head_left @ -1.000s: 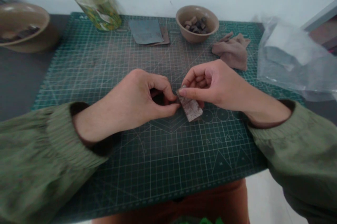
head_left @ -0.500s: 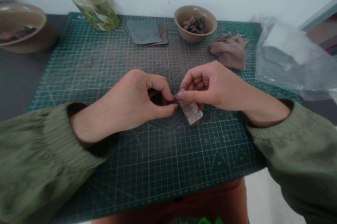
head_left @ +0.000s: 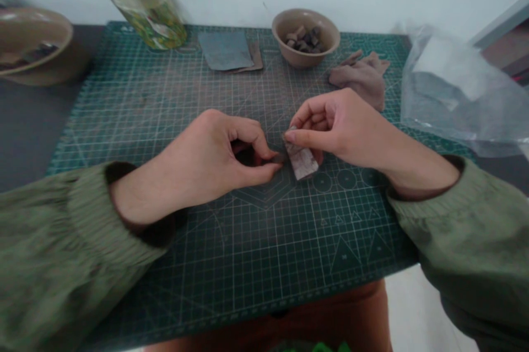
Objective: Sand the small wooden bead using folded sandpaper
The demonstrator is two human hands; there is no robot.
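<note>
Between the left hand [head_left: 210, 167] and right hand [head_left: 341, 131], a mottled strip [head_left: 302, 162] has shifted rightward, pinched by the right thumb and fingers; the left fingertips grip a small dark piece [head_left: 280, 158] at its end.

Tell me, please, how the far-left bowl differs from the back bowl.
The far-left bowl looks larger and is cut off by the frame, while the back bowl shows whole. The far-left bowl sits on the dark tabletop, the back bowl on the green cutting mat. Both are tan and hold dark pieces.
</note>
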